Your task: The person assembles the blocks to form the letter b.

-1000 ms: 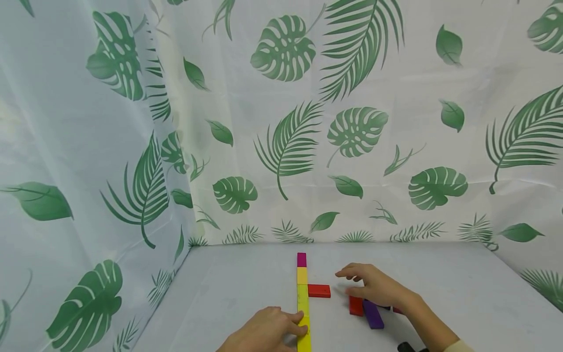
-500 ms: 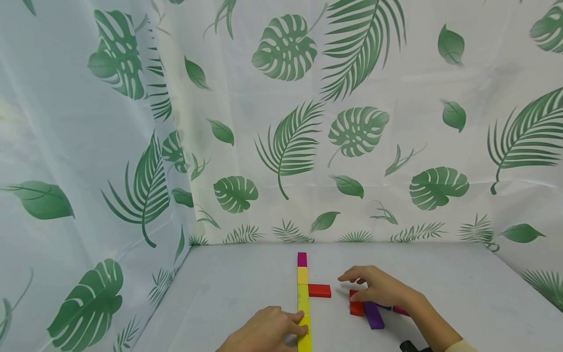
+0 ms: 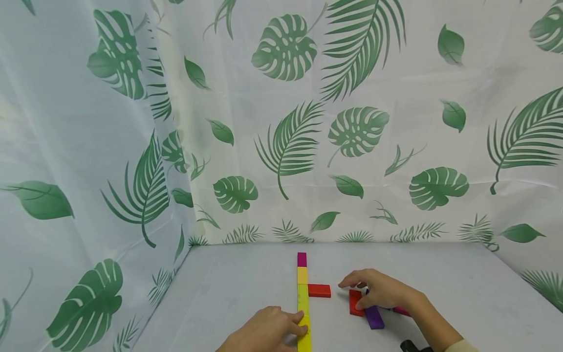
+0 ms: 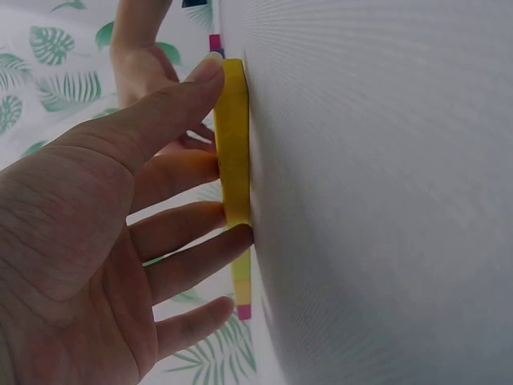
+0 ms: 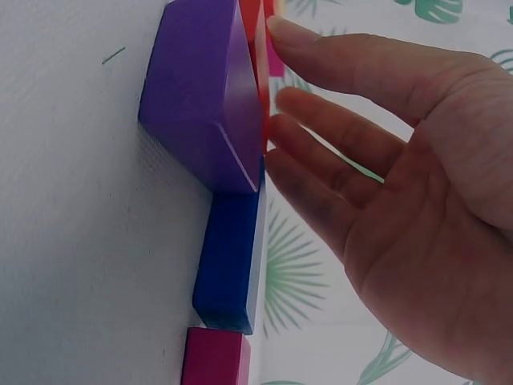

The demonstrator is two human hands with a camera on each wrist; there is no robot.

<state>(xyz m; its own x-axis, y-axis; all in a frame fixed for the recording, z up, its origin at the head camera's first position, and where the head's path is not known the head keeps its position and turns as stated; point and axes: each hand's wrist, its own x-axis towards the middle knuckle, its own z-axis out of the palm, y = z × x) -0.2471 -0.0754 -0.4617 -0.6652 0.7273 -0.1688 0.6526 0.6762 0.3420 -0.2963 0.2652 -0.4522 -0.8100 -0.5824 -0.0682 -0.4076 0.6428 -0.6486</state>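
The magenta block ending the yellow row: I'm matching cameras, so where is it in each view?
Head: magenta block, below centre, topping the yellow row.
Left wrist: low, near centre, the row's bottom tip.
Right wrist: apparently the small patch, upper centre.
Shared landmark: leaf-print curtain.

The yellow block [image 4: 233,136] looks smooth and matt, the purple block [image 5: 192,72] softly glossy. The worktop [image 4: 385,200] appears matt and finely textured; the leaf-print curtain [image 3: 409,93] resembles thin, faintly glossy plastic.
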